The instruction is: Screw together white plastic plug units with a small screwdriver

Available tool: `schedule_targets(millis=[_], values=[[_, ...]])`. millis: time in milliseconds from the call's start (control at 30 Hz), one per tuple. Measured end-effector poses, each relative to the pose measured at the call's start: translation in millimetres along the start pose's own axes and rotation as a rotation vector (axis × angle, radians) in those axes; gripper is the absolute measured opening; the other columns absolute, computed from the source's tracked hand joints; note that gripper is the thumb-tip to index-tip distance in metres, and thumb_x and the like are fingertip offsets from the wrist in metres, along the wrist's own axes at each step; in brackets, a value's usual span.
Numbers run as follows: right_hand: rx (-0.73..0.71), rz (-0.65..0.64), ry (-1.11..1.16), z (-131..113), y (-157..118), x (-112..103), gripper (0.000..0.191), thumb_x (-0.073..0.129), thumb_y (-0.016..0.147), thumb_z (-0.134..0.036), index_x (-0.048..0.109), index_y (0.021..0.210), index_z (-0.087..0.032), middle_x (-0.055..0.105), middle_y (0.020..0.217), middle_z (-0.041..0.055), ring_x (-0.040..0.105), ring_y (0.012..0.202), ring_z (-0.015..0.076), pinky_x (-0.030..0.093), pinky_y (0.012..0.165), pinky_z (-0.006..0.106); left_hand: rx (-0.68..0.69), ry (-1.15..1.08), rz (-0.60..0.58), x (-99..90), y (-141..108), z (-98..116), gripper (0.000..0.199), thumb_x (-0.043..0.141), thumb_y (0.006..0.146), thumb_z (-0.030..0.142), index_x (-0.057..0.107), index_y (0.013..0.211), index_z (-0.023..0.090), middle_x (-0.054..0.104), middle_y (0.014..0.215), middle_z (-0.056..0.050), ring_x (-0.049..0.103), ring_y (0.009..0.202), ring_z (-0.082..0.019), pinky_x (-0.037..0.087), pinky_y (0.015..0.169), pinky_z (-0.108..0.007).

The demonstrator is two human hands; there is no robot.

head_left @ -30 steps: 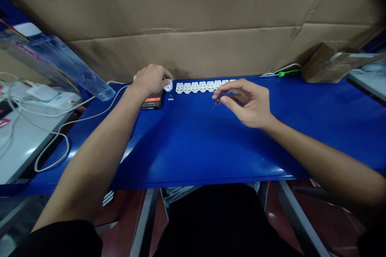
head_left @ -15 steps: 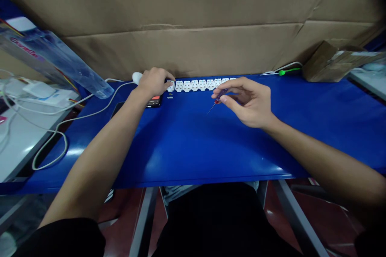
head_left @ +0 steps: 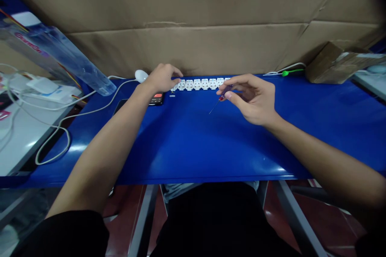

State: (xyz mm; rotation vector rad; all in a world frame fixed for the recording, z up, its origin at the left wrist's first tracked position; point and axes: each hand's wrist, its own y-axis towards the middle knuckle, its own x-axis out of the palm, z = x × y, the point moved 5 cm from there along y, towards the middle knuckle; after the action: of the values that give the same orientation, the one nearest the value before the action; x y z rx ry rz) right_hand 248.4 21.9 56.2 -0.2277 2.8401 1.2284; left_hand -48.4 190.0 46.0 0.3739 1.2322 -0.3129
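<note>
Precision screwdriver [head_left: 224, 93], light and thin-shafted, is being pinched by its slim handle in the half-closed right hand [head_left: 251, 100] above the blue counter [head_left: 193, 178], while the open left hand [head_left: 163, 79] is being held at the end of a white terminal strip [head_left: 197, 84].

blue bench top [head_left: 211, 148] w/ white terminal blocks [head_left: 196, 84], red-purple screwdriver [head_left: 222, 96], green handle [head_left: 292, 72], white cable [head_left: 90, 106], brown cardboard backing [head_left: 193, 28].
</note>
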Motion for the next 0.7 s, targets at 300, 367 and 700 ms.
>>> schedule_targets(millis=[300,367,700], values=[[-0.017,-0.006,0.010,-0.4,0.9,-1.1,0.026,0.095,0.100,-0.031,0.088,0.125,-0.030,0.091,0.110,0.0018,0.092,0.099,0.0221,0.083,0.084,0.036,-0.036,0.155,-0.061,6.1,6.4,11.3,0.029,0.072,0.104,0.028,0.085,0.129,0.022,0.083,0.134,-0.014,0.070,0.134,-0.038,0.050,0.117,-0.053],[-0.020,-0.006,0.010,-0.2,1.0,-1.3,0.026,0.095,0.100,-0.029,0.088,0.125,-0.030,0.091,0.110,0.0016,0.092,0.099,0.0221,0.083,0.084,0.036,-0.038,0.175,-0.061,3.0,5.2,14.1,0.027,0.072,0.105,0.027,0.083,0.129,0.023,0.081,0.137,-0.014,0.067,0.137,-0.039,0.048,0.119,-0.055],[-0.045,0.003,-0.015,1.0,1.8,-1.9,0.027,0.096,0.100,-0.037,0.087,0.124,-0.028,0.090,0.108,0.0034,0.091,0.098,0.0225,0.082,0.083,0.036,0.093,0.160,-0.014,-18.3,-25.5,64.5,0.023,0.065,0.110,0.027,0.081,0.126,0.020,0.083,0.127,-0.013,0.073,0.129,-0.037,0.052,0.115,-0.052]])
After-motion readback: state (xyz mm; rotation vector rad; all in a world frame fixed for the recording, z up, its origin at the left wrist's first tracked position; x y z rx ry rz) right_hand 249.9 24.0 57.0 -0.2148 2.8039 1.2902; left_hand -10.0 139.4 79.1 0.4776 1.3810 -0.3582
